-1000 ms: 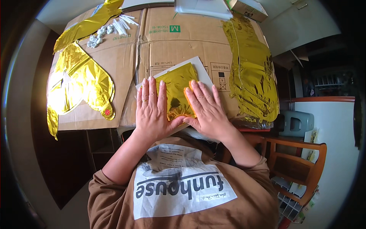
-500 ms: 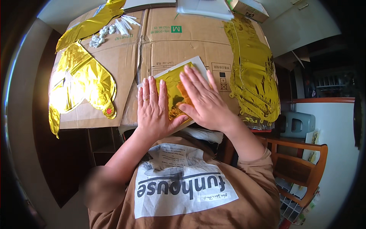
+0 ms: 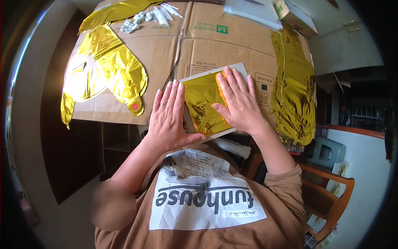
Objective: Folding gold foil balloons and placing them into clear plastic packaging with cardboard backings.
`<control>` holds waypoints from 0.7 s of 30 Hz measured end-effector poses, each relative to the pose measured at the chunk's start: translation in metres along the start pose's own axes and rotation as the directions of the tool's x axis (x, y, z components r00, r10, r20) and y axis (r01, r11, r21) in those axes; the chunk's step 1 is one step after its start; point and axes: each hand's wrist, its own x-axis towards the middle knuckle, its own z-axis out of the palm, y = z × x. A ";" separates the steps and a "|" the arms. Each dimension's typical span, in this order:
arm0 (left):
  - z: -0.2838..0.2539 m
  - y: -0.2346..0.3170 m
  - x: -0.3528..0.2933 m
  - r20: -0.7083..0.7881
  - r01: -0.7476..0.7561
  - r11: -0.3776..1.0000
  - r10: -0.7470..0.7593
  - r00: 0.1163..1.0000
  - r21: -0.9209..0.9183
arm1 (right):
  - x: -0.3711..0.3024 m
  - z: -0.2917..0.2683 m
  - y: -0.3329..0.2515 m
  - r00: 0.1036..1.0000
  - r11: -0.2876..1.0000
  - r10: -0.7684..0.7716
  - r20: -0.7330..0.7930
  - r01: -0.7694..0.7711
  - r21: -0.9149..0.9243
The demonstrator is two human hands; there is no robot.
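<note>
A folded gold foil balloon (image 3: 201, 93) lies on a flat white sheet (image 3: 239, 68) at the near edge of the cardboard-covered table. Flat and with its fingers stretched out, my left hand (image 3: 168, 114) rests along the left edge of the foil, its thumb reaching over the lower corner. My right hand (image 3: 240, 99) presses down on the foil's right side, open, fingers close together and thumb apart. Orange reflections of the hand show in the shiny surface. Part of the sheet and foil is hidden under both hands.
An unfolded gold foil balloon (image 3: 124, 79) with a red spot lies left. Flat gold foil pieces (image 3: 294, 91) are stacked right. White sticks (image 3: 166, 13), small white bundles (image 3: 137, 21), clear plastic sleeves (image 3: 253, 11) and a small box (image 3: 295, 18) sit at the back. A wooden chair (image 3: 331, 199) stands right.
My right hand has slid rightward across the foil and my left hand has shifted toward its left edge, uncovering more gold between them. The whole view has shifted somewhat.
</note>
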 end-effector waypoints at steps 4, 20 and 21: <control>-0.005 -0.013 -0.001 0.034 -0.040 0.999 0.039 0.999 0.019 | -0.002 -0.001 0.001 0.999 0.999 0.040 0.014 -0.040 0.012; -0.007 -0.039 0.063 -0.148 -0.211 0.967 0.191 0.970 -0.139 | -0.002 -0.005 -0.010 0.951 0.951 0.308 -0.029 -0.308 0.012; -0.008 -0.043 0.062 -0.143 -0.197 0.967 0.175 0.974 -0.158 | -0.003 -0.006 -0.007 0.954 0.954 0.300 -0.028 -0.299 0.024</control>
